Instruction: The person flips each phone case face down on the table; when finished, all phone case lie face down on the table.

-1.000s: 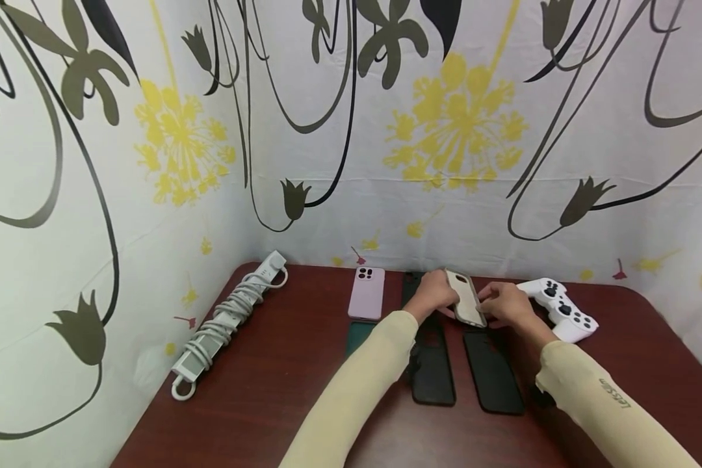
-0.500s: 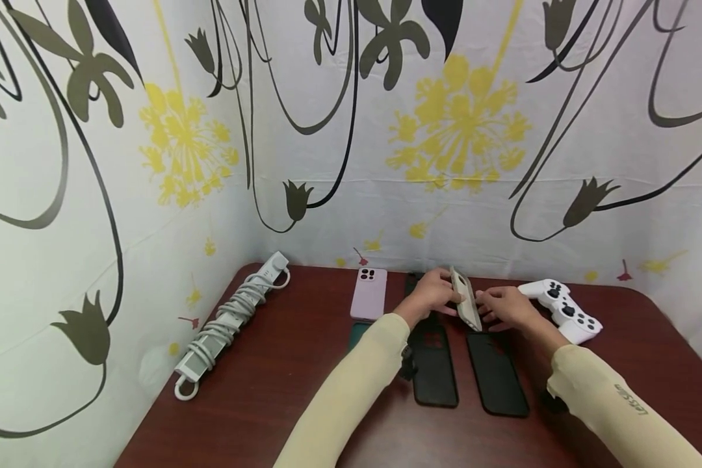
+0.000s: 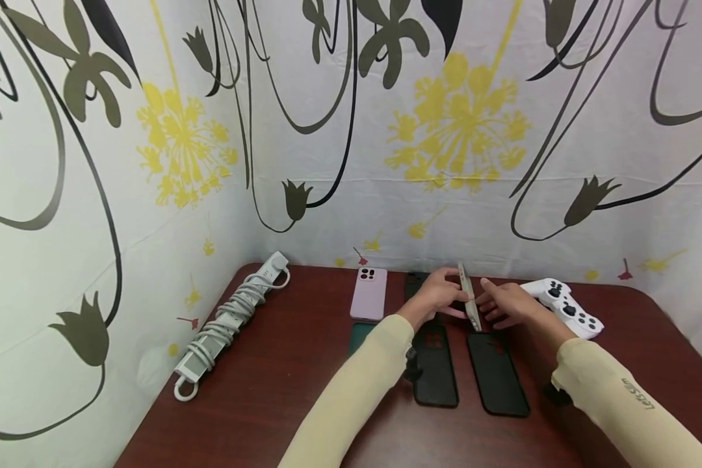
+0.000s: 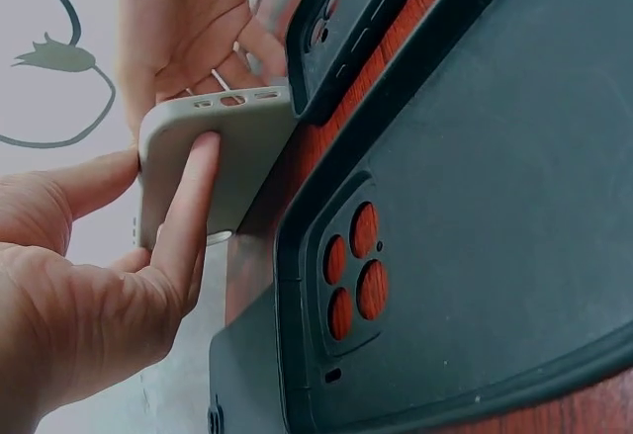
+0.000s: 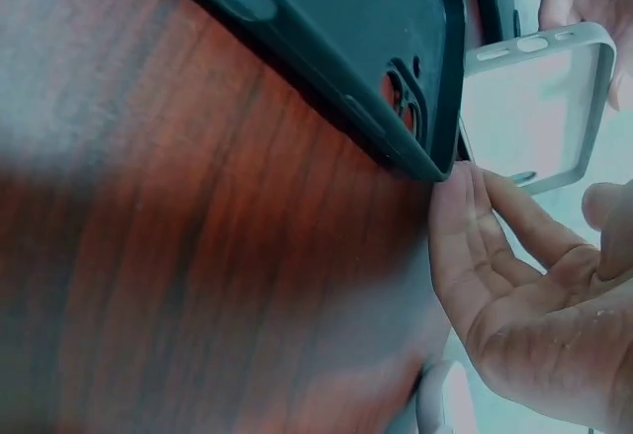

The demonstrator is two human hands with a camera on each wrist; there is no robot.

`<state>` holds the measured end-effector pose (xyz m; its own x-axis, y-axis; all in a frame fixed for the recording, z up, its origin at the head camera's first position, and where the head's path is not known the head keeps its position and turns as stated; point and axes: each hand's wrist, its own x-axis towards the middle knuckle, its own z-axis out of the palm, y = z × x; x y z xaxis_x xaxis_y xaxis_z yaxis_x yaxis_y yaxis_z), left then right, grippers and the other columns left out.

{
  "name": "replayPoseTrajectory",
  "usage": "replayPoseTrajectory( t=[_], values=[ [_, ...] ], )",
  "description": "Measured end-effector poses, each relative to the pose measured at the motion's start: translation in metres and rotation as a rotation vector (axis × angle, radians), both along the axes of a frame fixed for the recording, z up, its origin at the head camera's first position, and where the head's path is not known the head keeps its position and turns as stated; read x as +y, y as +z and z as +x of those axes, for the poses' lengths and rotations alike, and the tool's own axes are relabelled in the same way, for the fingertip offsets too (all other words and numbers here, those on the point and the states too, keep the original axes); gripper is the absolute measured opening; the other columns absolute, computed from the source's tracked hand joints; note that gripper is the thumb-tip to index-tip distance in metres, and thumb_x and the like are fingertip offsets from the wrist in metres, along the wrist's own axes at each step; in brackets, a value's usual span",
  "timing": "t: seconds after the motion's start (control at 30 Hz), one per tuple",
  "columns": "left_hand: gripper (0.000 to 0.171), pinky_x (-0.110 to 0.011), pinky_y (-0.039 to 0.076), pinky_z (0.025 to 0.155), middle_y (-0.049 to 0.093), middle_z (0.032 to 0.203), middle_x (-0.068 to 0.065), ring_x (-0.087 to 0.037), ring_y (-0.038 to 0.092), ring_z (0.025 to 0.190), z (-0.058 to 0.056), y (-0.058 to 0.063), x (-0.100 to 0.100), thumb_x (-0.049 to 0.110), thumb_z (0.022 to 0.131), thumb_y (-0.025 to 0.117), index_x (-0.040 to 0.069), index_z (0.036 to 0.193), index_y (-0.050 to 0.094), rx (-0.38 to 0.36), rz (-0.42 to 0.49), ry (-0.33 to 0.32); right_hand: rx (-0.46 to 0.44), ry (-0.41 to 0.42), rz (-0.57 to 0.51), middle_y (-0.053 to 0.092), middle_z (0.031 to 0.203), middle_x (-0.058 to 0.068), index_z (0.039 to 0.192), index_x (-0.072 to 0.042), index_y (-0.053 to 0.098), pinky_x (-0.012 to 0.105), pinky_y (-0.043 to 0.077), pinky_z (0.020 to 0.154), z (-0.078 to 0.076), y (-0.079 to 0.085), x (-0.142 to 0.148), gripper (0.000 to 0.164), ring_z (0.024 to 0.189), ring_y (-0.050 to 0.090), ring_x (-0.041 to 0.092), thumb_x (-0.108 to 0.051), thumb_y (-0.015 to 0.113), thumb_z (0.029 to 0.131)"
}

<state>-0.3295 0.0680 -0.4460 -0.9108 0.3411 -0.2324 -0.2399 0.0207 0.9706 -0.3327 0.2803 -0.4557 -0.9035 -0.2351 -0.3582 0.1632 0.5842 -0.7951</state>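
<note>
My left hand (image 3: 435, 296) grips a beige phone case (image 3: 469, 300), standing on its long edge near the back of the table. In the left wrist view the thumb is at the edge of the case (image 4: 242, 162) and a finger lies on its outer back. My right hand (image 3: 510, 304) is just right of the case, fingers loosely extended and thumb apart. Its fingertips are close to the case's lower side in the right wrist view; whether they touch cannot be told. Two black phone cases (image 3: 435, 374) lie in front, the right one (image 3: 498, 377) below my right hand.
A lilac phone or case (image 3: 368, 292) lies left of my hands, with a teal case (image 3: 359, 333) before it. Another dark case (image 3: 414, 283) is partly hidden behind my left hand. A white game controller (image 3: 567, 309) sits right; a cord-wrapped power strip (image 3: 234, 312) lies left.
The beige case has turned from leaning with its inside showing to nearly edge-on in the head view. My right hand has let go of its side and its fingers have spread.
</note>
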Motion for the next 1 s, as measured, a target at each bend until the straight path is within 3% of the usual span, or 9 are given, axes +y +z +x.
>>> replayPoseTrajectory(
  t=[0.2,0.47,0.53,0.6,0.7,0.8,1.0],
  values=[
    [0.067,-0.057,0.065,0.083,0.062,0.14,-0.023,-0.038,0.073,0.113,0.0,0.002,0.006,-0.001,0.093,0.078,0.013,0.153,0.052,-0.017,0.009,-0.003,-0.019,-0.042,-0.062,0.074,0.126,0.026,0.154,0.011,0.043,0.045,0.067,0.083,-0.009,0.003,0.002,0.082,0.105,0.076,0.027,-0.058,0.041,0.11],
    [0.061,-0.064,0.063,0.087,0.066,0.133,-0.018,-0.039,0.07,0.119,0.001,0.002,0.014,0.002,0.094,0.079,0.017,0.148,0.057,-0.015,0.007,-0.008,-0.107,-0.005,-0.12,0.044,0.158,0.037,0.166,0.006,0.019,0.048,0.065,0.094,-0.016,0.011,0.002,0.099,0.129,0.067,0.037,-0.068,0.046,0.105],
    [0.06,-0.065,0.062,0.087,0.068,0.131,-0.016,-0.041,0.068,0.122,0.001,0.002,0.016,0.004,0.094,0.079,0.018,0.148,0.056,-0.012,0.004,-0.01,-0.119,0.014,-0.132,0.045,0.157,0.037,0.166,0.006,0.017,0.048,0.064,0.096,-0.017,0.013,0.003,0.097,0.128,0.068,0.037,-0.064,0.048,0.106],
    [0.062,-0.065,0.062,0.088,0.069,0.131,-0.014,-0.041,0.068,0.124,0.002,0.001,0.018,0.007,0.094,0.08,0.019,0.15,0.055,-0.01,-0.006,-0.017,-0.126,0.024,-0.157,0.055,0.149,0.033,0.166,0.007,0.018,0.049,0.063,0.097,-0.018,0.014,0.006,0.093,0.126,0.069,0.035,-0.058,0.05,0.108],
    [0.066,-0.064,0.062,0.089,0.07,0.133,-0.014,-0.04,0.068,0.126,0.002,-0.001,0.02,0.013,0.095,0.08,0.023,0.154,0.052,-0.01,-0.023,-0.034,-0.139,0.022,-0.211,0.069,0.132,0.017,0.165,0.005,0.023,0.049,0.063,0.098,-0.019,0.015,0.009,0.085,0.121,0.072,0.031,-0.052,0.052,0.109],
    [0.064,-0.061,0.063,0.089,0.069,0.135,-0.011,-0.038,0.067,0.128,0.003,-0.003,0.02,0.018,0.097,0.08,0.028,0.154,0.053,-0.019,-0.037,-0.051,-0.133,0.018,-0.254,0.071,0.125,0.005,0.166,0.004,0.021,0.048,0.063,0.099,-0.018,0.015,0.009,0.082,0.116,0.073,0.023,-0.048,0.053,0.11],
    [0.059,-0.058,0.063,0.091,0.061,0.148,-0.009,-0.036,0.064,0.133,0.004,-0.006,0.02,0.027,0.101,0.074,0.033,0.155,0.052,-0.033,-0.045,-0.083,-0.072,-0.047,-0.292,0.066,0.138,0.013,0.166,0.003,0.02,0.042,0.064,0.093,-0.012,0.016,0.005,0.078,0.103,0.072,0.008,-0.04,0.054,0.111]
  ],
)
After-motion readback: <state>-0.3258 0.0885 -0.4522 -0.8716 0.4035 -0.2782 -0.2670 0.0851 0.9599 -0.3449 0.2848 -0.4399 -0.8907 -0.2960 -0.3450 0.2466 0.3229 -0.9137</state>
